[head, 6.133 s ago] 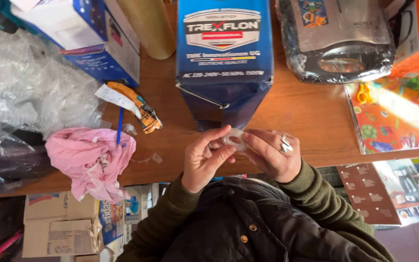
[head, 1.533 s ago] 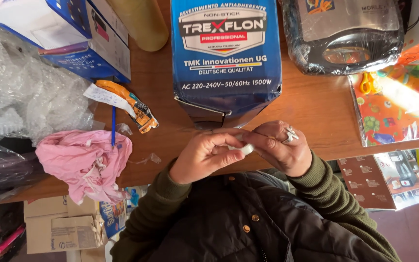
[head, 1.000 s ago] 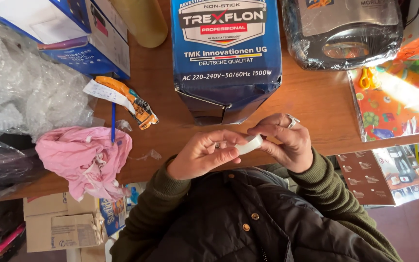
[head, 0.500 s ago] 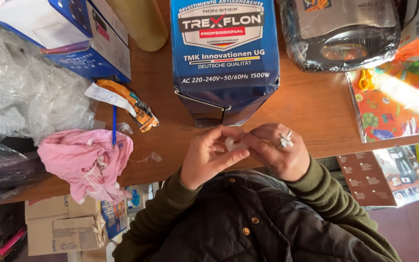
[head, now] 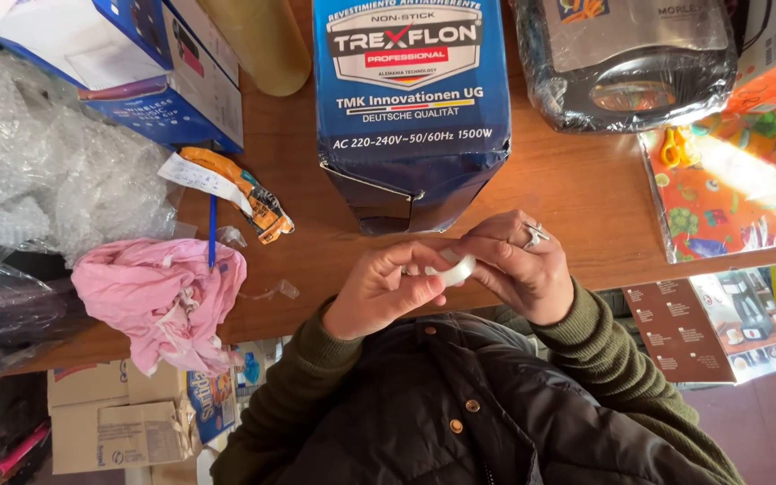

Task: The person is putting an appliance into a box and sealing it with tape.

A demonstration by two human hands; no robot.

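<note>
- Left hand (head: 379, 289): thumb and fingers closed on a small roll of clear tape (head: 454, 268); thumb lies under the roll, fingers curl over its near side.
- Right hand (head: 515, 268): also pinching the roll of clear tape, from the opposite side; a ring shows on one finger. Both hands meet at the roll, fingertips touching it.
- Roll sits between the two hands, held above the front edge of the wooden table (head: 568, 193), not resting on it.
- Just beyond the grip: a tall blue carton (head: 410, 99), upright, its lower corner dented.
- Left of the grip, on the table: pink cloth (head: 159, 292), crumpled; a blue pen (head: 212, 232) just above it; an orange packet (head: 244, 193); bubble wrap (head: 47, 180) farther out.
- Right of the grip, well apart: plastic-wrapped appliance (head: 626, 63); patterned sheet (head: 734, 193) with yellow scissors (head: 675, 148) on it.
</note>
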